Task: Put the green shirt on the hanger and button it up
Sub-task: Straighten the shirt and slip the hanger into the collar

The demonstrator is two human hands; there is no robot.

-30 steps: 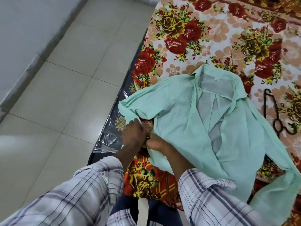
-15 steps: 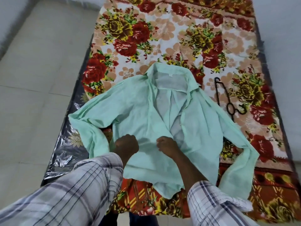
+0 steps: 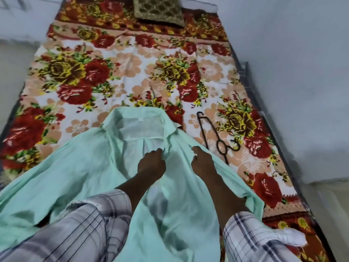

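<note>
Head view: we see green shirt (image 3: 85, 167) spread open on floral blanket (image 3: 122, 63), unbuttoned. Left hand (image 3: 151, 164) pinches front edge below collar; right hand (image 3: 204, 164) grips other front panel. Black hanger (image 3: 218, 142) lies just beside shirt, not inside. We judge hanging and buttoning both left.

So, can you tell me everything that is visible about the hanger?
The hanger is black and thin, with a hook curling rightward from its middle. It lies flat on the blanket, right of the shirt, its length running away from the person. Nothing holds it; whether its near end meets the shirt is unclear.
</note>
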